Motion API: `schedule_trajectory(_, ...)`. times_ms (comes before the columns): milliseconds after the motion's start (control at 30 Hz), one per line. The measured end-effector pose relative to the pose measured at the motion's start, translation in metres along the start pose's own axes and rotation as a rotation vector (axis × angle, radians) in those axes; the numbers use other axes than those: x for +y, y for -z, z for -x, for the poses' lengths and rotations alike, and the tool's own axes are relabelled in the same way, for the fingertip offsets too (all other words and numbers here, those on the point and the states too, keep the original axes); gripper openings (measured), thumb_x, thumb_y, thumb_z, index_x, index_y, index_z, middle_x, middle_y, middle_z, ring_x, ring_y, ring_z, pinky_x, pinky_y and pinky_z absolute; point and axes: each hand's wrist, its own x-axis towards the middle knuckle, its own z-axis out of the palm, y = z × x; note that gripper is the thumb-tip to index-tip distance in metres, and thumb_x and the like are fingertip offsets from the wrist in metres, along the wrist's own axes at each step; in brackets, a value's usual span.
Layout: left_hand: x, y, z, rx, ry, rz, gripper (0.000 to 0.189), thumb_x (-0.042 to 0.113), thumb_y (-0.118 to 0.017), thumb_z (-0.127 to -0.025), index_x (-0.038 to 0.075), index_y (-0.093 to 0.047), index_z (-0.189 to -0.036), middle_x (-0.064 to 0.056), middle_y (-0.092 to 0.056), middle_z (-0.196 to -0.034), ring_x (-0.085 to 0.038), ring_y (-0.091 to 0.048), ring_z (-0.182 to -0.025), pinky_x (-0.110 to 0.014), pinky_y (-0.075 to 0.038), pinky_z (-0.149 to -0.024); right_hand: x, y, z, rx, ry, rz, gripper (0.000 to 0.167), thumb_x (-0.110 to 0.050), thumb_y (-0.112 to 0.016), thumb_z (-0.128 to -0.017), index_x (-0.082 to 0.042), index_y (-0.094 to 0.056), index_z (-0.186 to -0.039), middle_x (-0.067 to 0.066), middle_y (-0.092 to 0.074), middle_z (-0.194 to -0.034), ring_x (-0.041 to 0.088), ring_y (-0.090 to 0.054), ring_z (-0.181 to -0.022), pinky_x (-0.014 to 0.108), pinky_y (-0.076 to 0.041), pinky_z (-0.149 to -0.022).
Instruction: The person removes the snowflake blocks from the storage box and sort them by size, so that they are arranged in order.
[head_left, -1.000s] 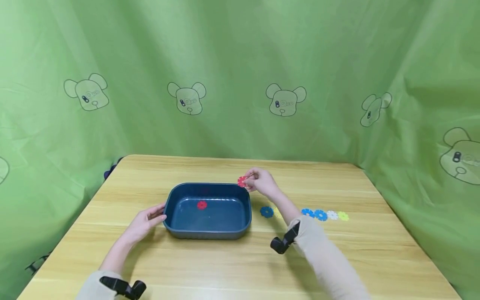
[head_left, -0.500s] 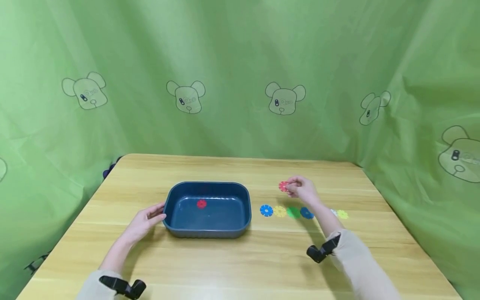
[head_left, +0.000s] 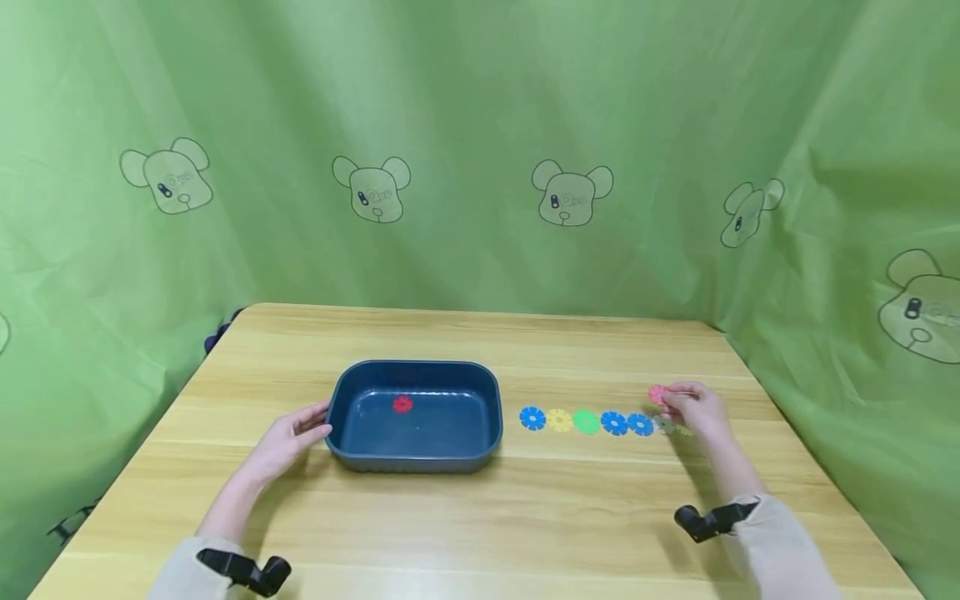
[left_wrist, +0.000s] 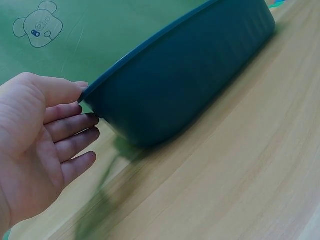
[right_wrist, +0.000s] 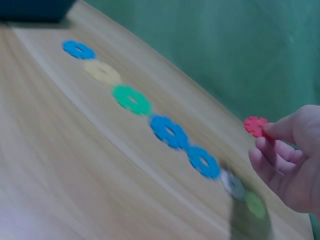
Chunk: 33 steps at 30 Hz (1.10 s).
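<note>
My right hand [head_left: 697, 408] pinches a red notched plastic building disc [right_wrist: 255, 126] between thumb and fingers, held above the right end of a row of similar discs. The row runs blue [head_left: 532, 418], yellow [head_left: 558, 421], green [head_left: 587, 422], blue [head_left: 614, 423], blue [head_left: 641, 425], white [right_wrist: 233, 185] and yellow-green [right_wrist: 256, 204]. In the head view the hand partly covers the last two. My left hand [left_wrist: 45, 135] holds the left rim of a dark blue basin [head_left: 412, 463], thumb at the rim and fingers against the outer wall. Another red disc [head_left: 402, 404] lies inside the basin.
The wooden table [head_left: 450, 533] carries the basin left of the disc row. A green curtain [head_left: 465, 100] with printed bear heads hangs behind and at both sides. Black wrist cameras [head_left: 705, 523] are strapped over the sleeves.
My right hand has carried the red disc rightward from the basin's back right corner to above the row's right end. More of the row now shows. My left hand stays at the basin.
</note>
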Motion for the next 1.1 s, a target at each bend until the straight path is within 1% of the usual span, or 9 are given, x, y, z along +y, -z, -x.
schedule_trajectory(167,0.0,0.001,0.002,-0.001,0.003,0.0,0.052,0.011,-0.053,-0.094,-0.015,-0.034,-0.135,-0.031,-0.041,-0.134,-0.04,-0.04,-0.124,-0.039,-0.038,-0.1,0.004,0.017,0.007,0.124,-0.066,0.031,0.023,-0.002,-0.059,-0.087,0.009,-0.049,-0.105,-0.008,-0.061,-0.068,0.005,-0.061,-0.06,0.022,-0.054,-0.057)
schedule_trajectory(233,0.0,0.002,0.002,0.007,0.009,0.0,0.052,0.011,-0.053,-0.094,-0.014,-0.034,-0.135,-0.031,-0.042,-0.133,-0.04,-0.041,-0.124,-0.035,-0.04,-0.099,0.008,0.024,0.009,0.159,-0.098,0.035,0.022,-0.002,-0.059,-0.087,0.008,-0.051,-0.104,-0.008,-0.061,-0.066,0.005,-0.061,-0.059,0.022,-0.054,-0.056)
schedule_trajectory(300,-0.001,0.002,0.002,0.009,0.008,-0.003,0.052,0.011,-0.053,-0.094,-0.014,-0.034,-0.135,-0.031,-0.042,-0.133,-0.04,-0.041,-0.124,-0.032,-0.04,-0.098,0.012,0.03,0.01,0.191,-0.122,0.08,0.021,-0.004,-0.06,-0.087,0.006,-0.053,-0.104,-0.009,-0.06,-0.065,0.004,-0.06,-0.058,0.021,-0.054,-0.056)
schedule_trajectory(400,-0.002,0.001,0.001,0.013,0.011,0.004,0.051,0.011,-0.054,-0.094,-0.013,-0.035,-0.135,-0.03,-0.043,-0.133,-0.039,-0.041,-0.124,-0.031,-0.039,-0.099,0.017,0.041,0.012,0.233,-0.142,0.118,0.018,-0.004,-0.06,-0.086,0.006,-0.055,-0.101,-0.009,-0.059,-0.063,0.005,-0.059,-0.055,0.023,-0.054,-0.054)
schedule_trajectory(600,-0.003,0.0,-0.001,0.007,0.006,0.006,0.051,0.011,-0.053,-0.094,-0.014,-0.034,-0.135,-0.031,-0.042,-0.134,-0.04,-0.04,-0.124,-0.043,-0.035,-0.102,0.025,0.054,0.018,0.25,-0.188,0.168,0.013,-0.002,-0.058,-0.085,0.007,-0.056,-0.095,-0.006,-0.058,-0.061,0.006,-0.058,-0.052,0.025,-0.054,-0.05)
schedule_trajectory(733,-0.003,-0.001,-0.001,0.01,0.002,0.004,0.051,0.011,-0.053,-0.094,-0.014,-0.035,-0.135,-0.031,-0.042,-0.133,-0.04,-0.04,-0.124,-0.038,-0.037,-0.101,0.029,0.055,0.018,0.265,-0.184,0.256,0.017,-0.005,-0.059,-0.084,0.009,-0.059,-0.094,-0.007,-0.058,-0.059,0.004,-0.057,-0.052,0.023,-0.052,-0.048)
schedule_trajectory(867,-0.003,0.0,-0.001,0.006,0.001,0.004,0.051,0.01,-0.053,-0.094,-0.014,-0.034,-0.135,-0.031,-0.042,-0.133,-0.04,-0.04,-0.124,-0.033,-0.039,-0.099,0.03,0.054,0.015,0.282,-0.162,0.361,0.027,-0.008,-0.06,-0.084,0.014,-0.059,-0.099,-0.008,-0.059,-0.058,0.003,-0.055,-0.052,0.022,-0.05,-0.046)
schedule_trajectory(1000,-0.004,-0.001,-0.001,0.006,0.002,0.003,0.052,0.01,-0.053,-0.094,-0.014,-0.034,-0.135,-0.031,-0.042,-0.133,-0.04,-0.04,-0.124,-0.03,-0.04,-0.098,0.031,0.052,0.015,0.301,-0.16,0.427,0.032,-0.01,-0.059,-0.085,0.016,-0.057,-0.104,-0.007,-0.059,-0.058,0.004,-0.053,-0.052,0.022,-0.049,-0.046)
schedule_trajectory(1100,-0.004,-0.001,-0.001,0.006,0.003,0.004,0.052,0.01,-0.053,-0.094,-0.014,-0.034,-0.135,-0.031,-0.042,-0.133,-0.04,-0.04,-0.124,-0.032,-0.039,-0.099,0.032,0.052,0.015,0.306,-0.16,0.464,0.033,-0.011,-0.058,-0.086,0.015,-0.057,-0.106,-0.006,-0.059,-0.061,0.005,-0.053,-0.053,0.022,-0.049,-0.047)
